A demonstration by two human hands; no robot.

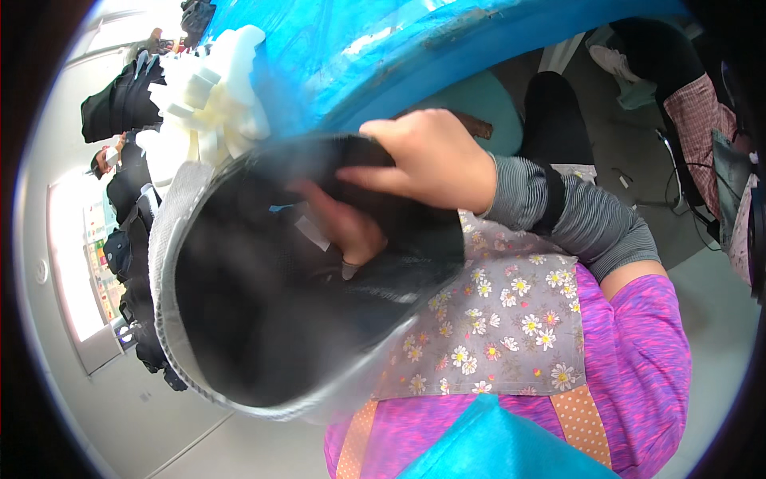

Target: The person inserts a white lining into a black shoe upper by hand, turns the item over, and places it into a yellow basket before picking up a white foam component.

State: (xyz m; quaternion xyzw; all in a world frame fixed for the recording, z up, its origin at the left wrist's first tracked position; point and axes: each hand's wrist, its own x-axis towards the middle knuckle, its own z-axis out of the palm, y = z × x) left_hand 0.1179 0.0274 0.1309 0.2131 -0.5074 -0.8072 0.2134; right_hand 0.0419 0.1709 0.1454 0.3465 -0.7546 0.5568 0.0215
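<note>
In front of me a large, bag-like fabric piece [239, 319] gapes wide, with a black inside and a white mesh outer edge. My right hand [435, 156] pinches its upper right rim, thumb on the inner side and fingers over the edge. Within the black hollow is my left hand [347, 223], smeared by motion, its forearm hidden behind black cloth. A small white label [312, 232] shows on the lining beside it. I cannot tell whether the left hand grips anything. White and cream foam pieces [207, 96] sit in a heap just beyond the left rim.
A blue plastic-covered table [383, 56] curves across the top. At right, another person's checked garment [692, 120] and shoe [610, 62] show near dark cables [678, 184]. Other people in dark clothes [132, 172] are at far left. A flowered apron [511, 319] covers my lap.
</note>
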